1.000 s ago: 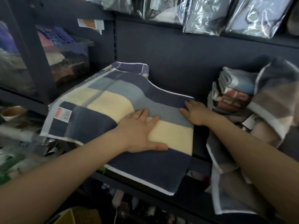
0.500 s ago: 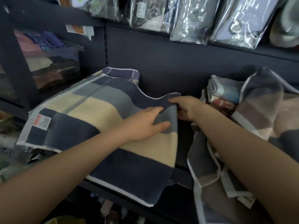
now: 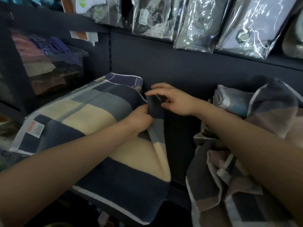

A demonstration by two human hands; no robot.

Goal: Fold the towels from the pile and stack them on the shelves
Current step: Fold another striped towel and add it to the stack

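Note:
A navy, grey and cream checked towel [image 3: 91,122] lies spread over a stack on the dark shelf [image 3: 178,163], its front hanging over the edge. My left hand [image 3: 139,118] grips the towel's right edge, which is lifted and turned over leftward. My right hand [image 3: 173,100] pinches the raised far right corner of the same towel with thumb and fingers. To the right sits the pile of towels [image 3: 265,112] in grey, brown and pink, one of them [image 3: 226,185] draping down over the shelf front.
A purple-edged folded towel [image 3: 124,79] shows under the checked one at the back. Plastic-wrapped goods [image 3: 196,22] hang along the shelf above. A clear bin [image 3: 49,68] of fabrics stands at the left. Items show dimly on the lower shelf.
Both hands went from pressing flat on the towel to taking hold of its right edge. The edge has come up off the shelf and moved left, exposing bare shelf.

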